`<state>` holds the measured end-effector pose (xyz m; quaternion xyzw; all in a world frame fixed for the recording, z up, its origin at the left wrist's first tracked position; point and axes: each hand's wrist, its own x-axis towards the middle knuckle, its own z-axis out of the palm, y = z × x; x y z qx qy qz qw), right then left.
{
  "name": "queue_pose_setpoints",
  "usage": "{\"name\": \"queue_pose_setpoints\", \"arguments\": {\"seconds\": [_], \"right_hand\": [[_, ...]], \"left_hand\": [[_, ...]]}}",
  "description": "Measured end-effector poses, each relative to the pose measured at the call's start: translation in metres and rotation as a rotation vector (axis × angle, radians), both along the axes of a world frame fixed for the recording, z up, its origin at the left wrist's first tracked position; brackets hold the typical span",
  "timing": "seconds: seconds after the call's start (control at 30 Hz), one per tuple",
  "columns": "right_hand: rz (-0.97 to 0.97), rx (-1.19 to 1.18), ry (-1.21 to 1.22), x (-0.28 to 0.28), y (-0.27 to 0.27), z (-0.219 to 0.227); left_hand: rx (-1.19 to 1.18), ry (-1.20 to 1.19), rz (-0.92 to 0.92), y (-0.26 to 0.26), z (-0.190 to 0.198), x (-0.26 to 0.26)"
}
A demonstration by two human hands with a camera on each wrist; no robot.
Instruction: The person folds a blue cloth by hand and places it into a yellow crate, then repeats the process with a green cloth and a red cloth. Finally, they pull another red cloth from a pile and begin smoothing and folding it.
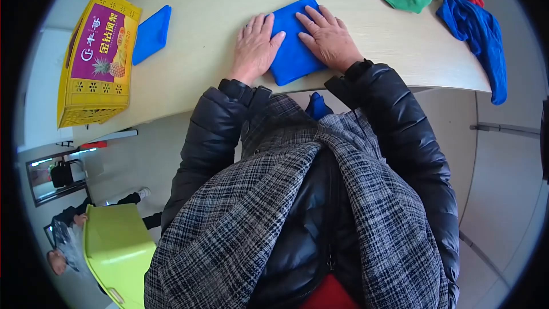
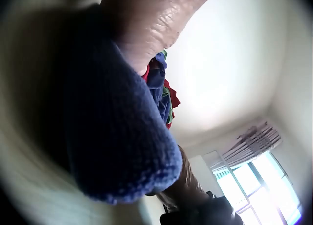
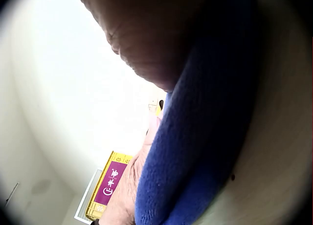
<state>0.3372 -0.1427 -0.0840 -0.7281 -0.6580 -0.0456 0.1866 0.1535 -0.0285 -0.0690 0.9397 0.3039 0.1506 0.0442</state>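
Pressing now with straight-fingered left hand (image 1: pixel 255 48) and right hand (image 1: pixel 331 41) on the folded blue cloth (image 1: pixel 294 46) right of the yellow crate (image 1: pixel 94 102), seemingly smoothing the fold, next probably needing a careful lift!

We see glossy black quilted sleeves (image 1: pixel 420 129) with black wrist straps (image 1: pixel 235 89), a black, grey and white checked garment (image 1: pixel 240 206) over a shiny black front (image 1: pixel 309 217), zipper (image 1: pixel 330 260) and red cloth (image 1: pixel 331 296).

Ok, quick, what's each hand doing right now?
Left hand: open, touching the folded blue cloth.
Right hand: open, resting on the same cloth.
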Motion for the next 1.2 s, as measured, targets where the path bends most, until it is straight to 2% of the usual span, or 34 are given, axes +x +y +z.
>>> {"name": "queue_pose_setpoints", "arguments": {"seconds": [0.07, 0.2, 0.3, 0.4, 0.5, 0.67, 0.77, 0.93, 1.03, 1.2], "right_hand": [[-0.028, -0.038, 0.029, 0.001, -0.001, 0.004], [-0.046, -0.006, -0.02, -0.005, -0.01, 0.024], [0.016, 0.004, -0.067, -0.009, -0.012, 0.009], [0.097, 0.033, -0.114, -0.002, -0.001, 0.002], [0.135, -0.056, -0.011, 0.012, 0.003, 0.005], [0.174, -0.055, 0.134, 0.009, -0.031, 0.031], [0.242, -0.056, -0.035, 0.005, -0.05, 0.038], [0.256, -0.035, -0.094, 0.003, -0.046, 0.042], [0.271, -0.041, -0.279, -0.004, -0.045, 0.044], [0.295, -0.016, -0.3, 0.0, -0.037, 0.056]], "left_hand": [[0.02, 0.026, 0.025, -0.006, 0.009, -0.002], [0.066, 0.008, -0.109, -0.055, 0.022, -0.023], [-0.027, -0.087, -0.199, -0.081, 0.015, -0.029], [-0.032, -0.087, -0.196, -0.076, 0.012, -0.03], [-0.023, -0.081, -0.183, -0.076, 0.01, -0.031], [-0.04, -0.086, -0.178, -0.072, 0.012, -0.027], [-0.044, -0.098, -0.176, -0.073, 0.008, -0.029], [-0.014, -0.098, -0.153, -0.074, 0.009, -0.025], [0.004, -0.073, -0.133, -0.077, 0.008, -0.026], [0.079, -0.034, -0.087, -0.079, 0.005, -0.022]]}}
